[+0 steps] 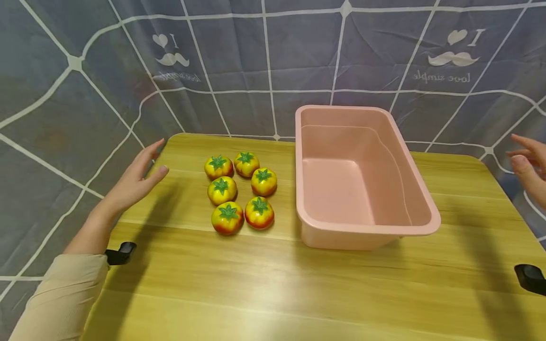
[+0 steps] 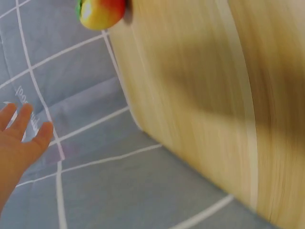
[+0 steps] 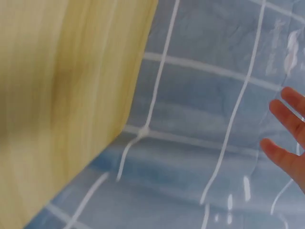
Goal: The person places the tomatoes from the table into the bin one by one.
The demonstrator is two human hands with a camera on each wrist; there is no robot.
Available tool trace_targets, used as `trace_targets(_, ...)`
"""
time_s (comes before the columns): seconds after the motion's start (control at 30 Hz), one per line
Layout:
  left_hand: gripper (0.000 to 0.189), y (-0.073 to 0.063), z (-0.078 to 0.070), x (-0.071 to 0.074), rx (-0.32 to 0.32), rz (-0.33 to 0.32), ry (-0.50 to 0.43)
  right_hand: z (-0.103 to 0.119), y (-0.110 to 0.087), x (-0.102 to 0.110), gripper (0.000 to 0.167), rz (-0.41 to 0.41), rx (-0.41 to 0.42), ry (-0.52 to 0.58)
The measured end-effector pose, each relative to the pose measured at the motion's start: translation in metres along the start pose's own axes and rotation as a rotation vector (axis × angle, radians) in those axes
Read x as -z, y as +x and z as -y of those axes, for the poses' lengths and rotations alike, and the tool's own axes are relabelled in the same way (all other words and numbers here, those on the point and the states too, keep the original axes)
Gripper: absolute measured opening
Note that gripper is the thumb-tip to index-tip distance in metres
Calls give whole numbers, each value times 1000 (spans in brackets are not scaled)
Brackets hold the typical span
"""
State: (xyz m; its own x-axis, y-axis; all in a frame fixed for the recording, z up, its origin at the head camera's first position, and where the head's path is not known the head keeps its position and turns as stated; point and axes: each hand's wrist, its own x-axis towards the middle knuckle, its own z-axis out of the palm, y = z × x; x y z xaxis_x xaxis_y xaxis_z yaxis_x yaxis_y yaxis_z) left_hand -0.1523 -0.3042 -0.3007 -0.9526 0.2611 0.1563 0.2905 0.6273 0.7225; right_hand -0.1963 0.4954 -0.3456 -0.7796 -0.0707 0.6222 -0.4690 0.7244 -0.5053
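Beige sleeve (image 1: 59, 296) comes nearest, at the lower left, ending just short of a black mount (image 1: 121, 253) at the wrist; a matching mount (image 1: 530, 278) shows at the right edge, over the near part of the wooden table (image 1: 239, 289). Beyond them, the left hand (image 1: 134, 177) hangs in the air by the table's left edge, thumb and fingers spread, holding nothing. The right hand (image 1: 533, 163), partly cut off by the frame, is likewise spread and well apart from everything. Between the hands, right of centre, stands the pink tub (image 1: 367, 228), upright, its rim flaring wider than its base. Left of it, across a strip of bare wood, six fruits (image 1: 227, 219) sit in a close cluster; whether neighbours touch is hard to tell. Being round, they could roll if knuckles or a mount bumped one, likely nudging others too; their glossy skins might slip from a loose pinch. Pressure on the flared rim could shift or tip the tub. Behind everything hangs grey checked cloth (image 1: 307, 52).
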Motion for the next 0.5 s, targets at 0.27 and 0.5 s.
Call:
trace_targets(0.27,61,17,16,-18,40,13,-181,159,37,-38,50,414,-229,-173)
trace_targets(0.5,64,30,33,-36,57,16,-258,169,51,-74,50,516,-258,-21)
